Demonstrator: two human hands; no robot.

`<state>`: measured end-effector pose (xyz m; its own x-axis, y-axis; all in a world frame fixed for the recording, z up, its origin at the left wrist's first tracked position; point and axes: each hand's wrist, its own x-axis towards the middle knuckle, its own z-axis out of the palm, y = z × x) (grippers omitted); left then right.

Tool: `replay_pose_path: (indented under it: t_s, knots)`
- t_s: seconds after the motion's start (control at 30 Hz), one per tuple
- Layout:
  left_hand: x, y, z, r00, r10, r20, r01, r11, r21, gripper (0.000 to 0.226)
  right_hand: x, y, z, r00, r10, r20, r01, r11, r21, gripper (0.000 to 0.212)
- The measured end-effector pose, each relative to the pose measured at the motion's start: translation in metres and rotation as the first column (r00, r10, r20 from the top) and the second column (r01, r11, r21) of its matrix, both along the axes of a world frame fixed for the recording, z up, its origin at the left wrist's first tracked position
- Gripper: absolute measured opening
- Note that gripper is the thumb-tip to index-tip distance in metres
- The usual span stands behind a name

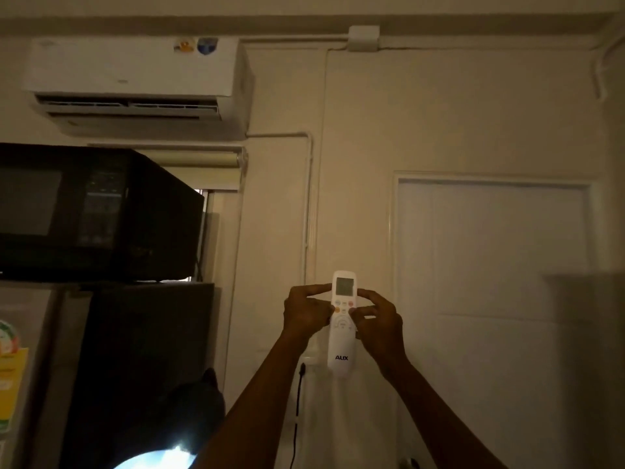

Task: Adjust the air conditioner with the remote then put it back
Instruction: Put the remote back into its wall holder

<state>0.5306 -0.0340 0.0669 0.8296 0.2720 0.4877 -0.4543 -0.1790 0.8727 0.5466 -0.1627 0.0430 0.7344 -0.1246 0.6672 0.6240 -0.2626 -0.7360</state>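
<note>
A white remote (pixel 342 346) with a small grey screen and coloured buttons stands upright in front of the wall, held between both hands. My left hand (pixel 306 313) grips its left edge with the forefinger beside the screen. My right hand (pixel 377 319) holds the right edge, thumb over the buttons. A white wall bracket (pixel 313 358) shows just behind the remote's lower end. The white air conditioner (pixel 135 82) hangs high on the wall at the upper left, its bottom flap open.
A black microwave (pixel 94 211) sits on a dark fridge (pixel 135 367) at the left. A white door (pixel 493 299) fills the wall at the right. A black cable (pixel 297 414) hangs down below the bracket. The room is dim.
</note>
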Motion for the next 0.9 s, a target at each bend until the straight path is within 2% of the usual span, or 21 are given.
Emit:
replay_pose_path:
  t_s: [0.27, 0.47, 0.57, 0.7, 0.9]
  knots:
    - [0.109, 0.001, 0.004, 0.999, -0.050, 0.019, 0.051, 0.998, -0.040, 0.054, 0.104, 0.004, 0.000, 0.998, -0.014, 0.066, 0.016, 0.999, -0.030, 0.041]
    - [0.187, 0.002, -0.008, 0.999, -0.035, 0.027, 0.037, 0.996, -0.080, 0.050, 0.190, 0.005, -0.003, 0.993, -0.063, 0.098, 0.070, 0.995, -0.074, 0.040]
    - [0.220, 0.005, -0.016, 1.000, -0.017, 0.011, 0.017, 0.999, -0.049, 0.050, 0.228, 0.006, -0.014, 0.997, -0.052, 0.065, 0.057, 0.996, -0.075, 0.042]
    - [0.262, 0.008, -0.028, 1.000, -0.001, 0.020, 0.000, 0.998, 0.056, 0.047, 0.276, 0.008, -0.028, 0.996, -0.048, 0.076, 0.056, 0.994, -0.097, 0.041]
    - [0.317, 0.008, -0.051, 0.995, 0.071, 0.064, -0.077, 0.991, 0.110, 0.046, 0.344, 0.014, -0.049, 0.995, -0.026, 0.096, 0.038, 0.992, -0.118, 0.042]
